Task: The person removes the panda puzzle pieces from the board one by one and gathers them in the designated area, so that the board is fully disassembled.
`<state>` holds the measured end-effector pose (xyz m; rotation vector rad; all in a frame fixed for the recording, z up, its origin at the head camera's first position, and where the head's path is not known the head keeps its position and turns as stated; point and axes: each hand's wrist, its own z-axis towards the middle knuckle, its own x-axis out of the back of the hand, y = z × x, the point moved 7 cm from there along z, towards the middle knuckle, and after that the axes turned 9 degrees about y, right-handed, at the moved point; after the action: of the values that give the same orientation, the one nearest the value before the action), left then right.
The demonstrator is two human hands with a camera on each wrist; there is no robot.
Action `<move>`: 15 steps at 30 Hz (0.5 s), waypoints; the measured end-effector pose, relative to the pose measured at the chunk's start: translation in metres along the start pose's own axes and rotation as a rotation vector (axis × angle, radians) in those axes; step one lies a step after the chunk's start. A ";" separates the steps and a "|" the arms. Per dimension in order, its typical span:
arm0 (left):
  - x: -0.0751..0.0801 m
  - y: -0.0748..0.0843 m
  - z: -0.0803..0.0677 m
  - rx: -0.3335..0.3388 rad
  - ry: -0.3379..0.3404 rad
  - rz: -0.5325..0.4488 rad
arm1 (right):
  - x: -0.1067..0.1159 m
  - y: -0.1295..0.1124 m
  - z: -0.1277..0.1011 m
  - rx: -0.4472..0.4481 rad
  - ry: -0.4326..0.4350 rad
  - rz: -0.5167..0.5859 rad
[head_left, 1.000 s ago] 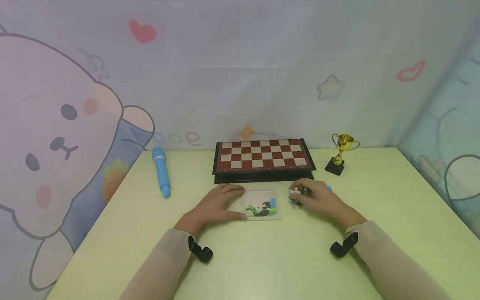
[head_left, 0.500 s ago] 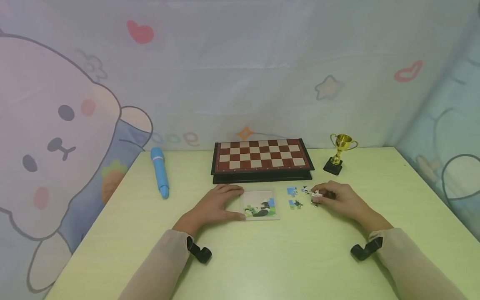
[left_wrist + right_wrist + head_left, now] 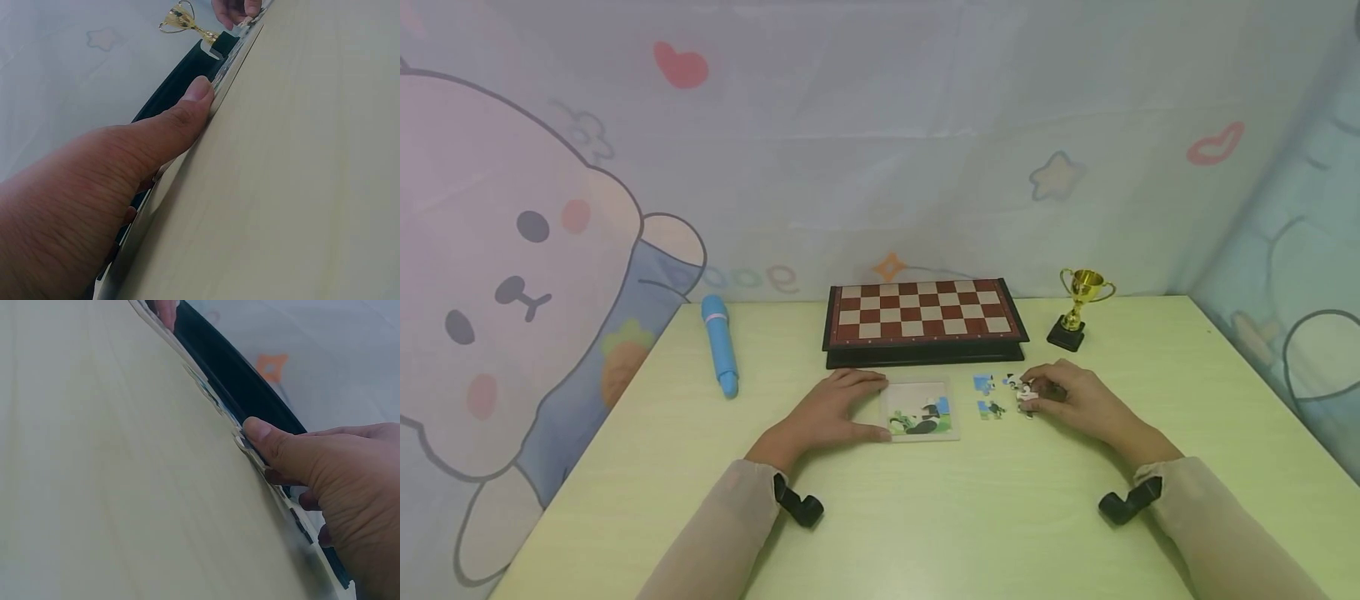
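Left hand (image 3: 831, 412) flat on the table (image 3: 925, 517), fingers straight and spread, thumb tip and forefinger touching the left edge of the puzzle tray (image 3: 922, 411); nothing gripped. In the left wrist view, thumb (image 3: 187, 112) laid along that same thin edge. Tray half filled, picture pieces in its lower part, at 3 o'clock from the left hand.

Right hand (image 3: 1075, 400) at 3 o'clock from the tray, fingers curled, thumb and forefinger pinching a white puzzle piece (image 3: 1026, 393) at the fingertips, low over the table. Piece at 9 o'clock from the palm, pointing toward the tray. In the right wrist view, thumb (image 3: 262, 434) pressed at the rim of the piece; exact contact with the table not clear.

Two loose pieces (image 3: 988, 397), blue with dark marks, flat on the table between tray and right hand, just beside the pinched piece, apart from the tray.

Chessboard (image 3: 925, 321) at 12 o'clock from the tray, near its far edge. Gold trophy (image 3: 1078, 304) at 12 o'clock from the right hand. Blue pen (image 3: 720, 343) at 10 o'clock from the left hand, well apart.
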<state>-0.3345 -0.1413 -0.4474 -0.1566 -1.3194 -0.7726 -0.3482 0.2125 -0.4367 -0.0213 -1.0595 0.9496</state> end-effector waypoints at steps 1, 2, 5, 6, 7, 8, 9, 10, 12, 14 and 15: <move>0.000 0.000 0.000 0.000 -0.001 0.002 | 0.000 -0.001 0.000 0.012 0.005 -0.010; -0.001 -0.001 0.000 0.000 -0.001 0.003 | 0.000 -0.001 0.000 0.025 0.011 -0.018; 0.000 0.000 0.000 -0.001 0.000 0.005 | 0.000 -0.002 0.000 0.056 0.025 -0.025; 0.000 0.000 0.000 0.000 -0.001 0.003 | 0.000 -0.002 0.000 0.062 0.026 -0.026; 0.000 0.000 0.000 -0.001 0.000 0.001 | 0.000 -0.002 0.000 0.065 0.027 -0.024; 0.000 0.000 0.000 -0.001 0.000 0.001 | 0.000 -0.002 0.000 0.065 0.028 -0.019; 0.000 0.000 0.000 -0.001 0.001 0.003 | 0.000 -0.003 0.000 0.065 0.028 -0.017; 0.000 0.000 0.000 0.001 0.000 0.004 | 0.000 -0.003 0.000 0.063 0.029 -0.013; -0.001 -0.001 0.000 0.002 0.002 0.004 | 0.001 -0.003 0.000 0.061 0.028 -0.009; -0.001 -0.001 0.000 0.002 0.003 0.006 | 0.001 -0.003 0.000 0.055 0.028 -0.006; -0.001 -0.001 0.000 0.000 0.005 0.005 | 0.001 -0.003 0.000 0.052 0.027 -0.006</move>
<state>-0.3356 -0.1414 -0.4489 -0.1575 -1.3140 -0.7685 -0.3458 0.2111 -0.4349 0.0119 -1.0088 0.9689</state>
